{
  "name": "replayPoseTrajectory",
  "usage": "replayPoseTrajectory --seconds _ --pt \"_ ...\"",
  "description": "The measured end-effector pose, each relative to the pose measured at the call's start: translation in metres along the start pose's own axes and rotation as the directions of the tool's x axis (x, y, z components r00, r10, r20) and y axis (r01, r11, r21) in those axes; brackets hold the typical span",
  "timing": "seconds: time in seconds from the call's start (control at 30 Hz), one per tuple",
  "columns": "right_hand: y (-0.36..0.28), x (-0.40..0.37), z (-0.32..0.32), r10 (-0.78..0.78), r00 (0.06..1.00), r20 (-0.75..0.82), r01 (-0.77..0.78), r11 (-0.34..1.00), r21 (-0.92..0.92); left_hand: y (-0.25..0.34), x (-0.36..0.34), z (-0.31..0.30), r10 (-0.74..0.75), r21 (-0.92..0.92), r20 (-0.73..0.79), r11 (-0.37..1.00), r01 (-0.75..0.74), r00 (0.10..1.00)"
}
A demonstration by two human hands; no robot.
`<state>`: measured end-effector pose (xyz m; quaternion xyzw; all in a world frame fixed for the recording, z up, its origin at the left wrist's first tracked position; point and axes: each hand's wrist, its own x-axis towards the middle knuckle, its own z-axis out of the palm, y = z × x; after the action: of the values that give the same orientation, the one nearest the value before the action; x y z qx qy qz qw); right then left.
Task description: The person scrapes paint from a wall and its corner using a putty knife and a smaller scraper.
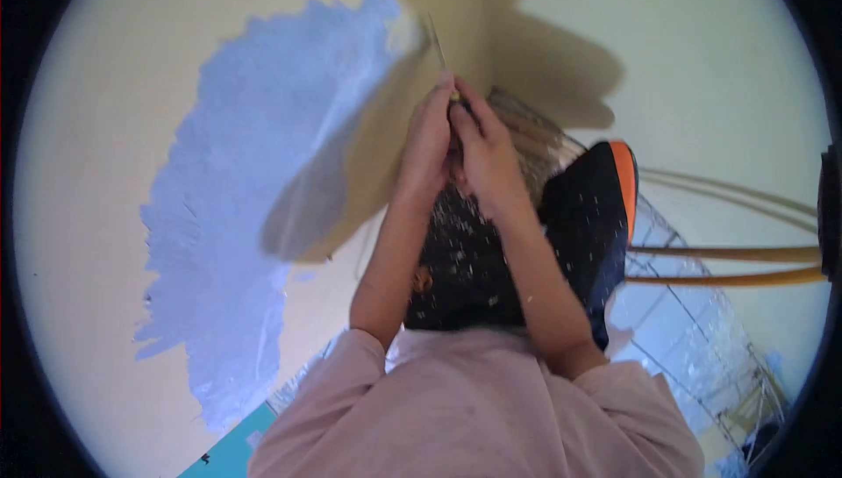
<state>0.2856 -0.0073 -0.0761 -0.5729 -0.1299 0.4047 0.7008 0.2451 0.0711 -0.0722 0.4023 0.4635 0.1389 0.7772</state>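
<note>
Both my hands are closed around the handle of a thin-bladed scraper, held in front of the wall near the corner. My left hand wraps the handle from the left, and my right hand grips it from the right. The blade points up and slightly left, seen nearly edge-on. Left of it, the cream wall has a large ragged blue-grey patch where the surface layer is gone. The blade sits just right of this patch's upper tip.
Pale flakes dot the dark clothing on my lap. An orange-edged dark shape lies to the right, beside wooden bars. Clear plastic covers the tiled floor. A teal surface shows at lower left.
</note>
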Motion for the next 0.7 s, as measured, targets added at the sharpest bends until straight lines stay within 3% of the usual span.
replayPoseTrajectory --seconds 0.03,0.07,0.1,0.13,0.17,0.2,0.27,0.33,0.37,0.4,0.43,0.47,0.5,0.53,0.6,0.63,0.67,0.7 --pt "-0.004 -0.013 -0.013 0.025 1.0 -0.015 -0.025 1.0 -0.011 -0.013 -0.015 -0.002 -0.03 -0.009 0.001 1.0 0.03 1.0" --pt "-0.006 -0.024 -0.028 0.006 0.998 0.064 0.0 0.995 -0.096 -0.028 -0.039 -0.007 0.243 0.318 0.064 0.914 -0.251 0.968" --pt "-0.009 -0.033 -0.045 -0.01 0.988 0.152 0.037 0.984 -0.176 -0.04 -0.063 -0.013 0.467 0.576 0.211 0.65 -0.496 0.858" --pt "-0.011 -0.045 -0.064 -0.079 0.987 0.142 0.122 0.939 -0.32 -0.053 -0.083 -0.028 0.445 0.619 0.508 0.406 -0.672 0.737" --pt "-0.012 -0.062 -0.083 -0.146 0.979 0.144 0.197 0.868 -0.456 -0.068 -0.099 -0.051 0.326 0.557 0.753 0.148 -0.818 0.572" --pt "-0.016 -0.075 -0.107 -0.037 0.983 0.182 0.128 0.846 -0.517 -0.089 -0.101 -0.077 0.328 0.558 0.749 0.158 -0.815 0.576" --pt "-0.022 -0.098 -0.155 0.152 0.968 0.199 0.02 0.744 -0.668 -0.13 -0.105 -0.122 -0.035 0.396 0.916 -0.073 -0.915 0.399" --pt "-0.021 -0.119 -0.181 0.214 0.959 0.188 -0.001 0.663 -0.748 -0.111 -0.092 -0.131 0.094 0.622 0.779 -0.237 -0.747 0.619" --pt "-0.019 -0.132 -0.185 0.239 0.964 0.115 -0.045 0.573 -0.818 -0.094 -0.091 -0.112 0.214 0.745 0.633 -0.432 -0.509 0.744" --pt "-0.016 -0.142 -0.185 0.245 0.969 0.039 -0.085 0.474 -0.876 -0.095 -0.091 -0.097 0.226 0.749 0.63 -0.428 -0.505 0.743" --pt "-0.012 -0.149 -0.184 0.242 0.969 0.044 -0.078 0.472 -0.878 -0.097 -0.089 -0.077 0.252 0.76 0.641 -0.343 -0.552 0.725" --pt "-0.006 -0.154 -0.181 0.135 0.984 0.112 0.023 0.532 -0.847 -0.101 -0.088 -0.062 0.28 0.758 0.652 -0.256 -0.6 0.704" --pt "0.0 -0.158 -0.179 0.02 0.985 0.169 0.127 0.575 -0.809 -0.108 -0.086 -0.055 0.131 0.419 0.907 -0.217 -0.881 0.399" --pt "0.01 -0.159 -0.18 0.016 0.986 0.164 0.126 0.564 -0.816 -0.104 -0.075 -0.051 0.14 0.411 0.911 -0.214 -0.886 0.389" --pt "0.025 -0.152 -0.186 -0.335 0.879 0.338 0.455 0.38 -0.805 -0.083 -0.029 -0.041 0.137 0.761 0.631 -0.302 -0.574 0.764" --pt "0.023 -0.151 -0.186 -0.275 0.931 0.239 0.332 0.37 -0.868 -0.077 -0.02 -0.032 0.134 0.751 0.642 -0.307 -0.584 0.755" --pt "0.023 -0.151 -0.189 -0.289 0.929 0.233 0.333 0.367 -0.869 -0.07 -0.009 -0.022 0.221 0.834 0.501 -0.382 -0.398 0.837" --pt "0.023 -0.148 -0.194 -0.32 0.945 0.064 0.219 0.478 -0.851 -0.065 -0.004 -0.012 0.324 0.883 0.346 -0.43 -0.189 0.881"
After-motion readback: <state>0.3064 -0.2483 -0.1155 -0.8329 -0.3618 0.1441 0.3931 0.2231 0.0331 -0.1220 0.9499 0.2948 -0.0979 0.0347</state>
